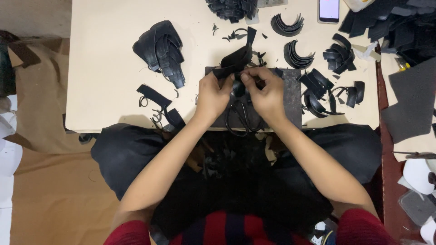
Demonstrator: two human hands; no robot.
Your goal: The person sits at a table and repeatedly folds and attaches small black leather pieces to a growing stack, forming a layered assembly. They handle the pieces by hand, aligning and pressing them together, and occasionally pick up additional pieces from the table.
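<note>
**Camera placement: single head-worn view**

One view only, so nothing is shared with a second camera. It looks almost straight down from above the seated person, close enough that both forearms enter from the bottom edge. The cream table (104, 77) fills the upper half of the frame, its near edge crossing mid-frame; the lap fills the lower centre. Floor shows at far left. The right margin is cluttered and apparently a second surface.

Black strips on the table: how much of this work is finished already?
Looks done: curved black pieces and looped strips lie sorted in small piles. In hand: left hand and right hand hold one black strip above the scissors. Seemingly left: the strip bundle.
</note>
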